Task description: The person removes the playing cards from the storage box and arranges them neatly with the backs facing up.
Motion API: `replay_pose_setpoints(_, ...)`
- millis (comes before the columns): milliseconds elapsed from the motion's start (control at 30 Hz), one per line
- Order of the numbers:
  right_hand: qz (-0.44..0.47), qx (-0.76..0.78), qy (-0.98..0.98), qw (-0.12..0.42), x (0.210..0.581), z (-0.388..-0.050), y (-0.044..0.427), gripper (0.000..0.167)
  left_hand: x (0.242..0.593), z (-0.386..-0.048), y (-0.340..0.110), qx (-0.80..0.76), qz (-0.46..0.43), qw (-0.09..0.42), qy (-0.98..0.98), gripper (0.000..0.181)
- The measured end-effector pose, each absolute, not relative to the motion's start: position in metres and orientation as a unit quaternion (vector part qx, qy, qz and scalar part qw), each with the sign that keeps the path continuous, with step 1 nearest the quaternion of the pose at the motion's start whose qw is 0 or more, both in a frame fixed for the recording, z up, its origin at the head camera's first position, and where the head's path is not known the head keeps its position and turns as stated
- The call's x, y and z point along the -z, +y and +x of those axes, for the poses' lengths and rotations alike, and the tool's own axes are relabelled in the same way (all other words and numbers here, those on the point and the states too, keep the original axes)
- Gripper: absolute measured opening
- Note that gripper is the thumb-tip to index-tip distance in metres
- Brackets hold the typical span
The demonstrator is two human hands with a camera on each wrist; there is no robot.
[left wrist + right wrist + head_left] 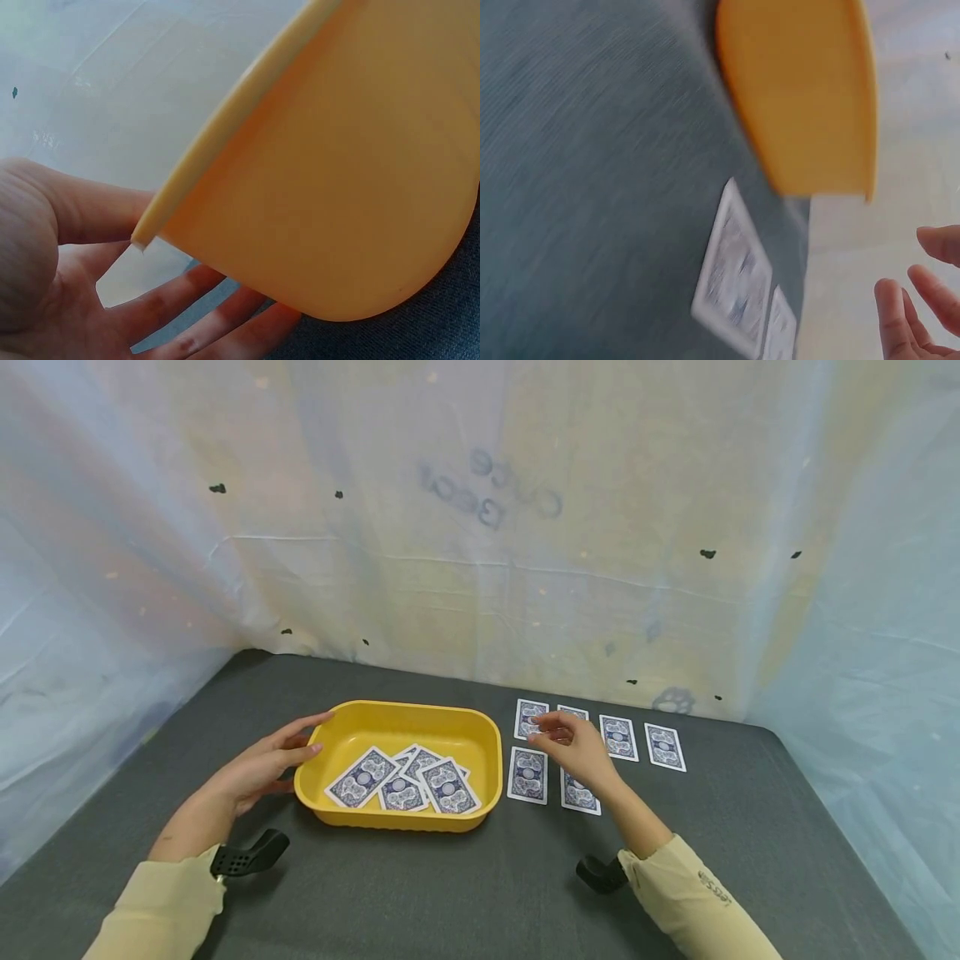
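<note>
At its left end, a yellow plastic tray (pixel 405 821) is gripped by my left hand (pixel 258 768); the thumb lies over the rim and the other fingers lie against the outer wall, as the left wrist view shows. Several blue-and-white patterned playing cards (pixel 362 777) lie in it, loosely overlapping, backs up. Above more face-down cards on the table hovers my right hand (pixel 573 747), its fingers (pixel 891 307) loosely bent and apart, with nothing between them. It partly hides a back-row card (pixel 530 714) and a front-row card (pixel 581 795).
Right of the tray, the table cards form two rows, with a back-row card (pixel 665 747) farthest right and a front-row card (pixel 527 774) nearest the tray. The dark table (pixel 420 893) meets a pale hanging sheet (pixel 480 610) behind and at both sides.
</note>
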State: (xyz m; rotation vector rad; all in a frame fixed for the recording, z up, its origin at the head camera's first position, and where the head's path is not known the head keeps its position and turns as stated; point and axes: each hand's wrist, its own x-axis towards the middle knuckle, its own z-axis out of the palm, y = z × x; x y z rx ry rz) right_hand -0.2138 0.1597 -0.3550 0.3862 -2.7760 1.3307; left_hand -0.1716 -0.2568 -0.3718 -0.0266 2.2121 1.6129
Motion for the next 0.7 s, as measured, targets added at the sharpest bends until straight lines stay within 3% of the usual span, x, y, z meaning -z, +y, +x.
replay_pose_setpoints(467, 0.153, -0.474, -0.867, -0.013, 0.338, -0.213, 0.114, 0.034, 0.373, -0.172, -0.258, -0.576, -0.013, 0.198, 0.793, 0.071)
replay_pose_setpoints(700, 0.168, -0.456, -0.872, -0.062, 0.335, -0.21, 0.086, 0.039, 0.373, -0.172, -0.257, -0.574, -0.016, 0.198, 0.794, 0.069)
